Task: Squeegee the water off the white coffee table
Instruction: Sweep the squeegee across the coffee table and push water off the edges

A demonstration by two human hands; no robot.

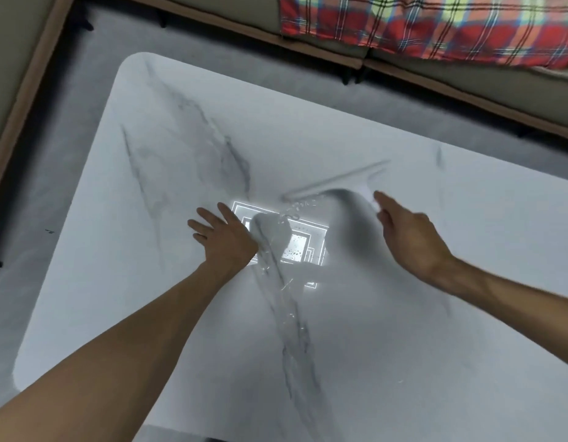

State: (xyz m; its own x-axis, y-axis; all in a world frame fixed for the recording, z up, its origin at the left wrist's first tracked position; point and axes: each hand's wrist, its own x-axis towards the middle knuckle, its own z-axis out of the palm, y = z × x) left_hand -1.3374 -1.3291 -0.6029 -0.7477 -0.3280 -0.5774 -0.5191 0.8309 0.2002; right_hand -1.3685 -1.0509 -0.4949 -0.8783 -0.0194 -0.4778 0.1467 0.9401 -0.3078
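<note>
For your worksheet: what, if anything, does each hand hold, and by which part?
Left hand: nothing, flat on the table. Right hand: reaching the squeegee handle; grip unclear.

Plaid blanket (435,23) on beige sofa (467,78), grey floor (78,90)

You are standing in a home living room: a low white marble-look coffee table (371,330) is sitting on grey flooring (69,122), and a beige sofa (467,81) is wrapping round it, with a red plaid blanket (435,23) lying across its seat.

Left hand (223,239) flat; right hand (410,237) blurred.
</note>
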